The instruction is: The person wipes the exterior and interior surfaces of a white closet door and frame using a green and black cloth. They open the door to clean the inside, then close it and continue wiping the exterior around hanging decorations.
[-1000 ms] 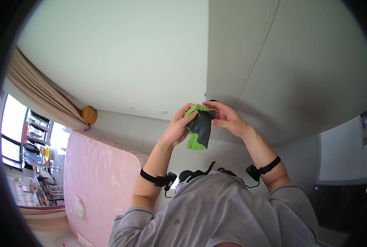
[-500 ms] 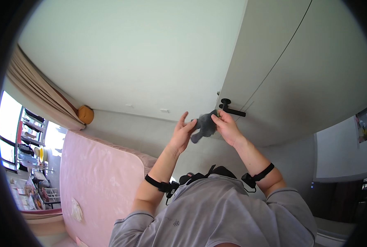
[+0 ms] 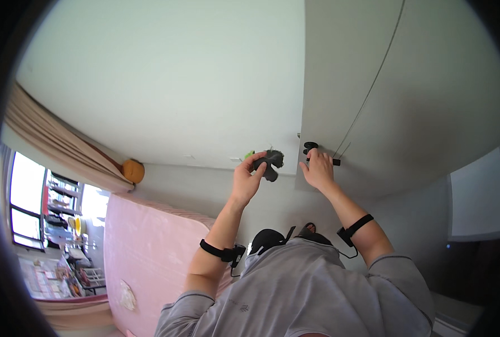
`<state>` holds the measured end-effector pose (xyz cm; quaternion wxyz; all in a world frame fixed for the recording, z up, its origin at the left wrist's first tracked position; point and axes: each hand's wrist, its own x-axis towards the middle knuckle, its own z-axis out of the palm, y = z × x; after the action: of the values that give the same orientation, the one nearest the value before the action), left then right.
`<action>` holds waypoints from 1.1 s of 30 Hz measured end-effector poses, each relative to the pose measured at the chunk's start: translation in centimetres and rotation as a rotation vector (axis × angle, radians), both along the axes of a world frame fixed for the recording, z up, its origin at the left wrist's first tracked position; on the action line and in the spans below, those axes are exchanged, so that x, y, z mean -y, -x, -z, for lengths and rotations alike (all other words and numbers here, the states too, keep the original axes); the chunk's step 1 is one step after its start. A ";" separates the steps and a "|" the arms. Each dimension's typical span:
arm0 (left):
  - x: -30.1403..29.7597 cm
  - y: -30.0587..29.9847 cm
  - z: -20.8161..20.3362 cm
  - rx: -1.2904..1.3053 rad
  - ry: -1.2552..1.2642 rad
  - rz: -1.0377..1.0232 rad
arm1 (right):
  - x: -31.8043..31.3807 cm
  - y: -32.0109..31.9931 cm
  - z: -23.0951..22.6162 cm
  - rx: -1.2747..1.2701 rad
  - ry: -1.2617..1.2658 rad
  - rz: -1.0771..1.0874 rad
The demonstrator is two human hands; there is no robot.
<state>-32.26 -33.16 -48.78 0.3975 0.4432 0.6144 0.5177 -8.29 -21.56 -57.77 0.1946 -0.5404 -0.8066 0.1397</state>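
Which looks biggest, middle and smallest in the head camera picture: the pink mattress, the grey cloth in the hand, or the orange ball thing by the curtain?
1. Pink mattress, by far the largest.
2. Grey cloth, pinched in the left hand.
3. Orange round thing at the end of the curtain.
The last two look nearly alike, and the fisheye bend makes their order unsure.

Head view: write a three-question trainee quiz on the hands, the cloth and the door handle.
1. True or false: the left hand holds the dark grey cloth.
2. Pick one. The right hand is on: A) the black door handle; B) the beige curtain; C) the window.
3. Fill in: the upright mattress at the lower left is ___ in colour.

Key: 1 true; 2 A; 3 pink.
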 end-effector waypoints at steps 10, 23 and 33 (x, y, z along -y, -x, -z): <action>-6.6 0.1 -0.8 0.072 -0.037 0.138 | 0.2 0.4 -0.6 0.043 0.003 0.105; -16.3 0.3 -0.2 -0.083 -0.236 0.638 | 6.0 -0.2 -2.1 0.226 -0.026 0.298; -22.1 -1.9 0.9 -0.037 -0.320 1.158 | 9.0 4.7 -2.3 0.062 -0.180 0.638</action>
<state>-30.40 -11.06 -49.71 0.5325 0.7691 0.1945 0.2952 -12.95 -30.53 -55.46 0.2512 -0.7501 -0.6115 -0.0166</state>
